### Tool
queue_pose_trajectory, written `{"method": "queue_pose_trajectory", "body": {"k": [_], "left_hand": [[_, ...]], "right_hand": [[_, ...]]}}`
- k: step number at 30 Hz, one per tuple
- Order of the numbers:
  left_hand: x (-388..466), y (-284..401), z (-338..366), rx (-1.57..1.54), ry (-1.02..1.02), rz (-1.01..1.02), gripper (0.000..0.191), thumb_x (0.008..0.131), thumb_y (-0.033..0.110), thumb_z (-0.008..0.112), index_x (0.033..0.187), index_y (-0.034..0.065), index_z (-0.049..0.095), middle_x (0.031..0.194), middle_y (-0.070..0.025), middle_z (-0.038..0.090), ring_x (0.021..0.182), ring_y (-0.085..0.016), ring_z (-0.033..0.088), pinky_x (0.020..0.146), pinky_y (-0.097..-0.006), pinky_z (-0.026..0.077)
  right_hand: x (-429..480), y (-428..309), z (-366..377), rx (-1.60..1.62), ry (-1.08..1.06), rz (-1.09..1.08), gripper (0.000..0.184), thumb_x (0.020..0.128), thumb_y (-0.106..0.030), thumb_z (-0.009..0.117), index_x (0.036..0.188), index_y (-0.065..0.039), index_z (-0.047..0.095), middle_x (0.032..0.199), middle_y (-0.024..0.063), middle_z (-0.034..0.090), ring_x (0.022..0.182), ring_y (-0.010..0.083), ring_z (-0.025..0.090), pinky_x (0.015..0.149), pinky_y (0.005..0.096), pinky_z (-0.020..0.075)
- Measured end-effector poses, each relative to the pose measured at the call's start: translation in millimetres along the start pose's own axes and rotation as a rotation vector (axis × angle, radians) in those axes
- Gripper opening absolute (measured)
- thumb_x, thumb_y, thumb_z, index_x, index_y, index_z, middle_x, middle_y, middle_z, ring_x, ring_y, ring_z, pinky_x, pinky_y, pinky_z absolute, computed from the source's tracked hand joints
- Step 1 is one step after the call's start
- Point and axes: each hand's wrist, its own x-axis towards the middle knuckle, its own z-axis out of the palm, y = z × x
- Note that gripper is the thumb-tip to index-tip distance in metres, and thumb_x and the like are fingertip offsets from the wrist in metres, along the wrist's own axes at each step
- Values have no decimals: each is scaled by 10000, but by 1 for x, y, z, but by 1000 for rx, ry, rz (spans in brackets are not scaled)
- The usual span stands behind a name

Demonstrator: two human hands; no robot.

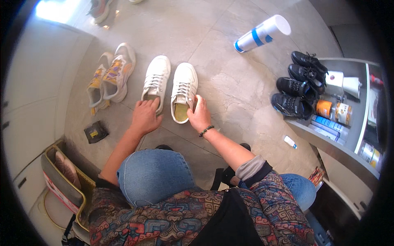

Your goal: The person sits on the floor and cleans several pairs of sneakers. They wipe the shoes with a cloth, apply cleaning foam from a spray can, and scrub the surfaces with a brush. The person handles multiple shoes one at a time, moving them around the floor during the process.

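A pair of white lace-up sneakers stands side by side on the grey tiled floor, toes pointing away from me. My left hand [144, 116] is at the heel end of the left white sneaker [158, 67], its fingers over the rim and into the opening, which they partly hide. The right white sneaker [185, 73] has a yellowish insole [181, 112] showing inside. On its right side, my right hand [200, 114] pinches the collar between thumb and fingers. A dark beaded bracelet [206, 131] circles my right wrist.
Yellow-and-white sneakers [118, 75] and a small black packet [95, 132] lie to the left, above a gold-rimmed basket [83, 192]. A white-and-blue canister [257, 37] stands ahead. Rightward are black shoes [292, 106], a drawer of jars [324, 108] and a small white tube [290, 142].
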Motion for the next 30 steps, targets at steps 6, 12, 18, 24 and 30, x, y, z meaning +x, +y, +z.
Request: {"method": "queue_pose_trajectory", "body": {"k": [6,12,18,24,30], "left_hand": [[2,-20,11,89,53,-144,304,780,92,553,1082,86,590,869,-100,603,903,-269,596,862,-422,414],[-11,-32,-16,25,260,-55,331,754,15,555,1077,64,612,1047,-124,602,1006,-312,557,907,-433,412],[-4,25,-30,-193,539,32,365,715,3,626,1077,49,610,1079,-101,591,1016,-293,544,893,-410,416],[18,63,-32,-415,396,201,572,679,64,712,1226,80,546,1187,-121,555,1109,-311,517,959,-408,402],[56,108,-49,-789,330,357,1124,564,351,870,1443,32,246,1377,-218,407,1271,-373,406,1045,-441,343]], "right_hand": [[15,-19,-60,-77,-166,-76,301,811,-152,604,1095,-59,567,1045,132,598,843,280,632,743,397,505],[101,-97,-248,-308,723,-679,248,804,-141,632,1038,-69,585,1038,129,607,952,308,596,793,388,488],[194,-92,-304,-673,519,-442,610,707,-422,745,1185,-96,550,1131,133,567,1035,333,581,855,392,500],[156,-118,-278,-805,381,-312,507,682,-379,754,1105,-156,587,1048,103,583,920,315,619,768,416,519],[25,-183,-259,-554,-47,-797,389,657,-247,756,969,-85,591,931,105,571,804,302,594,658,384,489]]}}
